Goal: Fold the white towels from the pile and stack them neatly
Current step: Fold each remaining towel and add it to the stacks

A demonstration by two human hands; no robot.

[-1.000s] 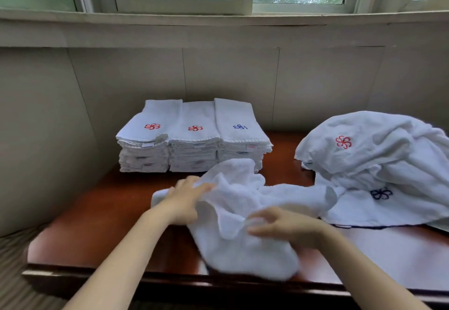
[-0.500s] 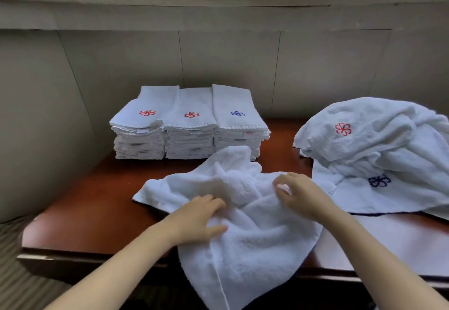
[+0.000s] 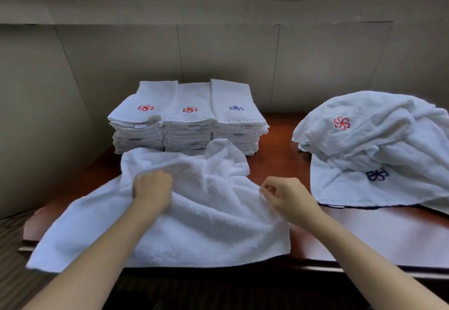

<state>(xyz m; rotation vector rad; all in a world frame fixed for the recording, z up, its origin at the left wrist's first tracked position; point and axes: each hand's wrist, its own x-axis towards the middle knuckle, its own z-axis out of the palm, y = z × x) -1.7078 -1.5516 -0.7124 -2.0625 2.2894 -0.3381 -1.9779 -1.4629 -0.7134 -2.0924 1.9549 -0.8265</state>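
Head view: my left hand (image 3: 152, 189) and right hand (image 3: 286, 196) pinch the towel (image 3: 209, 224) between fingers, spreading it flat for folding.

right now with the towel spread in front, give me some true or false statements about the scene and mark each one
1. Three folded stacks stand side by side at the back of the table. True.
2. All three top towels carry red flowers. False: the rightmost flower is blue.
3. The left hand and right hand are both on the spread towel. True.
4. The unfolded pile lies left of the stacks. False: it lies to their right.
5. The spread towel lies wholly on the table. False: its near left corner overhangs the edge.
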